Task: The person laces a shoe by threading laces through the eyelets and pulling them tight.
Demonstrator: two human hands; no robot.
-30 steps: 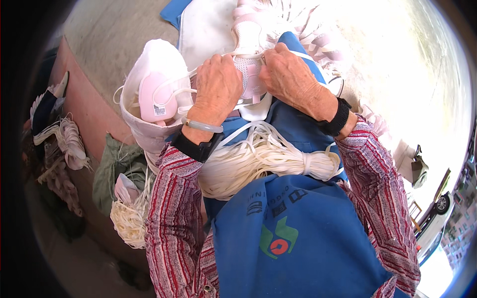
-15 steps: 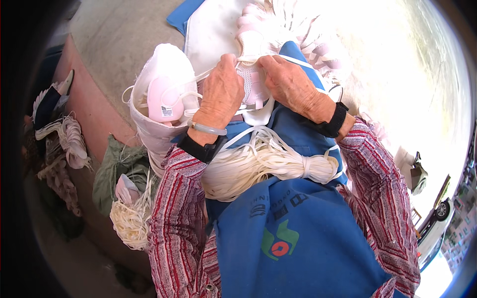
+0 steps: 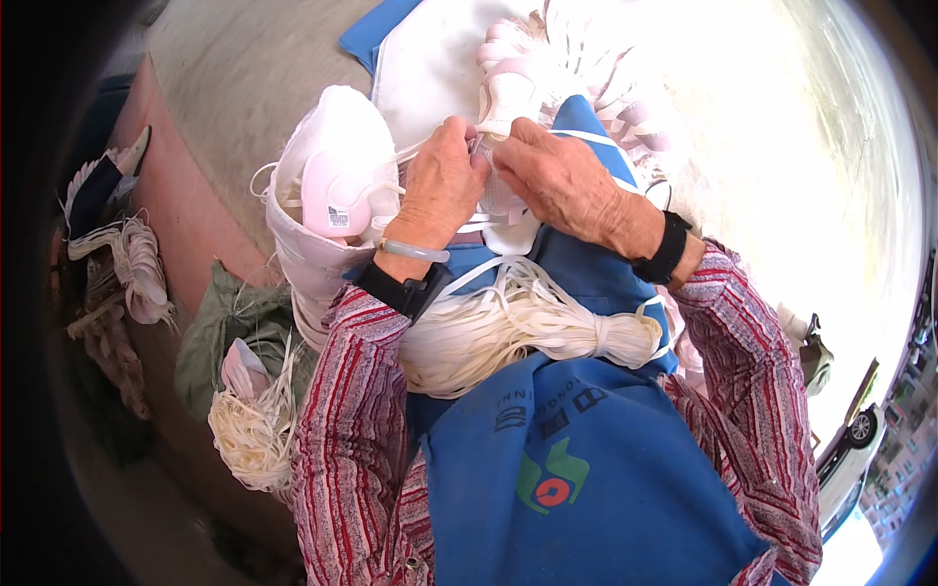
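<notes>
— Head view, left side first: what did you see?

— I saw a heap of loose straps (image 3: 256, 435) low down, then a bag of white masks (image 3: 337, 190) just beside the left hand (image 3: 442, 186).

— And the hands?

— The left hand was curled, fingertips pinched on a white mask (image 3: 510, 210) over the lap. The right hand (image 3: 559, 176) touched it from the other side, fingers bent onto the same mask.

— Anything under them?

— A tied bundle of white straps (image 3: 518, 327) lay across the blue apron (image 3: 576, 469), below both wrists. More masks (image 3: 547, 59) sat further out.
</notes>
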